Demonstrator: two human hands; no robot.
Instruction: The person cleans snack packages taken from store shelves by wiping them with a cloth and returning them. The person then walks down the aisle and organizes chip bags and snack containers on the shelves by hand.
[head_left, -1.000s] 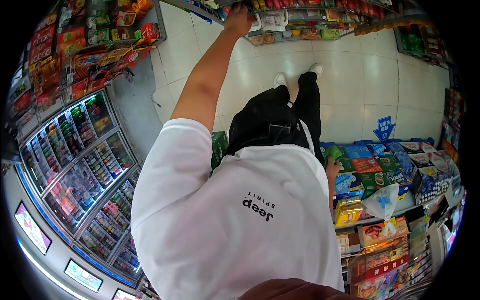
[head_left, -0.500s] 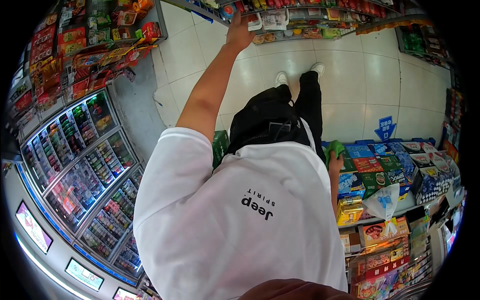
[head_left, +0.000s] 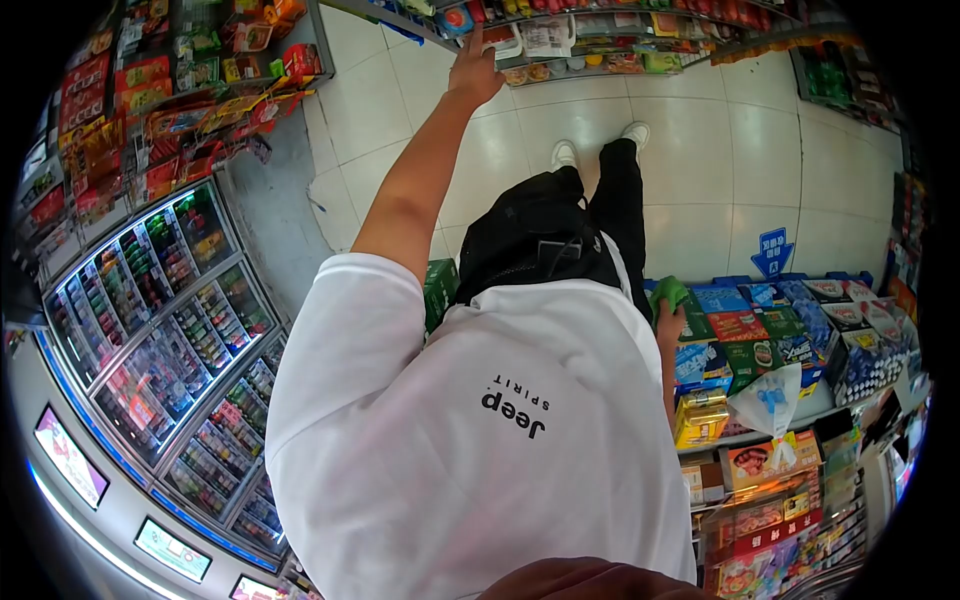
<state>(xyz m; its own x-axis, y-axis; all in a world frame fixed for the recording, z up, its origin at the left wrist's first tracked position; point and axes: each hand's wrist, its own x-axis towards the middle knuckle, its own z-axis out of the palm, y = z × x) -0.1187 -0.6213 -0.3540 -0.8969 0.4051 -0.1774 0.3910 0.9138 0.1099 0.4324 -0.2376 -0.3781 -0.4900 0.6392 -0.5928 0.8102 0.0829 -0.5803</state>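
Observation:
My left arm reaches up to the shelf at the top of the view. There my left hand point(head_left: 475, 76) has its index finger stretched toward the packaged goods, near a white-rimmed tray pack point(head_left: 502, 42) and a round blue-and-red package point(head_left: 456, 20). Nothing shows in its grasp, and I cannot tell whether the fingertip touches anything. Low at my right side, my right hand point(head_left: 671, 322) is closed on a bunched green cloth point(head_left: 668, 292), its fingers partly hidden.
A shelf point(head_left: 600, 72) of snacks runs along the top. Stacked drink cartons point(head_left: 738, 327) stand to my right, beside a blue arrow sign point(head_left: 773, 253). Glass-door coolers point(head_left: 160, 330) and hanging snack packets point(head_left: 140, 110) line the left. Tiled floor point(head_left: 690, 180) lies around my feet.
My left hand has shifted slightly down and its index finger now shows more clearly stretched out. My right hand still holds the green cloth in nearly the same place.

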